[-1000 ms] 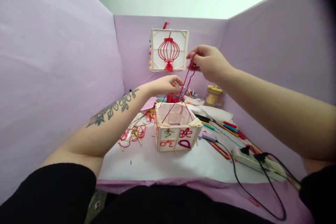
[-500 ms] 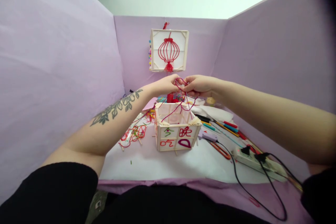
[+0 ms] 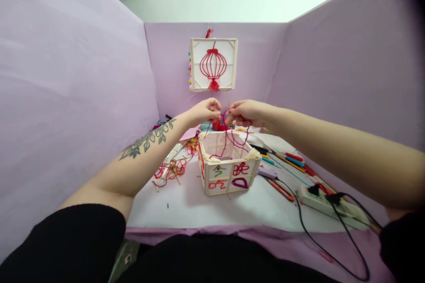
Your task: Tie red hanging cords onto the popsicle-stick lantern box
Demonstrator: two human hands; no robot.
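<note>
Yarn [image 3: 226, 127], head view: dark pink, looped in the gap between right hand [image 3: 244, 112] and left hand [image 3: 209, 110], strands running down into white panelled box [image 3: 229, 173]. Right hand: nearly closed, thumb and forefinger pinching yarn, loop across the fingertips, loose length hanging underneath. Left hand: half curled, small gap between thumb and fingers; yarn close to the fingertips, can't tell whether gripped. Near each other, not touching. Loop touching right fingertips, just beside left ones. Box below both hands and on the near side, clear of both; sitting on white-covered tabletop [image 3: 199, 214], open top up, turned slightly, coloured characters [image 3: 239, 169] on the front. Above the hands, farther back: square lantern [image 3: 214, 68], red lantern outline and tassel on the face. Left of box: tangle of coloured string [image 3: 171, 169]. Right of box: scattered pens [image 3: 294, 162], then power strip [image 3: 335, 205] with black cables [image 3: 300, 219] plugged in.
</note>
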